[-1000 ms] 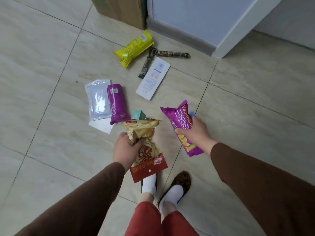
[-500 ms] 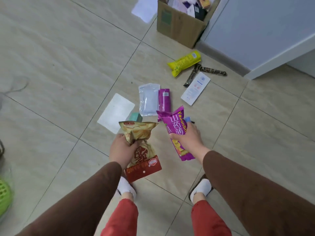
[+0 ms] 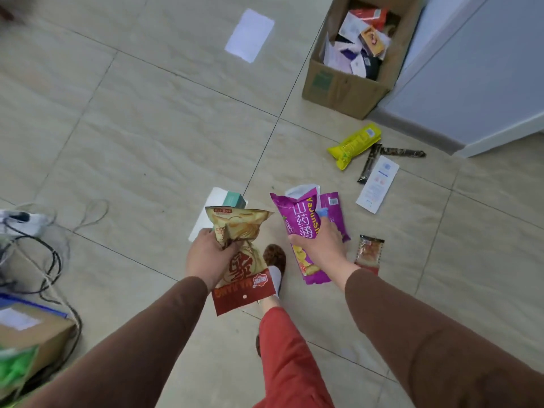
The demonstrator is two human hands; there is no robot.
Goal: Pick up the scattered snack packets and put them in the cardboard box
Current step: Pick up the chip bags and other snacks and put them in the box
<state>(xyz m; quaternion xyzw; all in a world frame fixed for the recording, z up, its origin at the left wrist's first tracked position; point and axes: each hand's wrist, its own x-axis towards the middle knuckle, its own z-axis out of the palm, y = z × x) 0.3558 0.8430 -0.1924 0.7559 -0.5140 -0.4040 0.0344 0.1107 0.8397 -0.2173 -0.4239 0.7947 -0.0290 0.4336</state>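
Beige tile floor (image 3: 147,128) fills the view, and the cardboard box (image 3: 341,89) has swung fully into sight up and right of both hands, open top, already packed with mixed packets; a second ago only its lower corner showed, so the person has lifted the gaze toward the drop-off. Judgement: pickup of these two bags is done, carry to the box is next. Left hand (image 3: 206,257) has its fingers clamped round the waist of the gold-and-red chip bag (image 3: 241,260), bag upright-ish, crinkled, red header hanging below the wrist. Right hand (image 3: 318,245) has fingers wrapped on the purple crisps bag (image 3: 300,228), glossy, puffed, yellow print near the bottom, tilted left at the top; same grip as before on both. Beyond the right fingers, on the floor: a smaller purple packet (image 3: 334,213) partly hidden behind the held bag, a yellow packet (image 3: 354,144) near the box, two dark stick packets (image 3: 394,153) crossing just beside it, a white flat packet (image 3: 378,187) touching one stick. Small red-orange sachet (image 3: 369,253) lies just right of the right wrist; it was not in the earlier views. Teal carton (image 3: 234,200) on a white sheet (image 3: 206,219) sits just past the left fingers. Several packets remain, task roughly midway.
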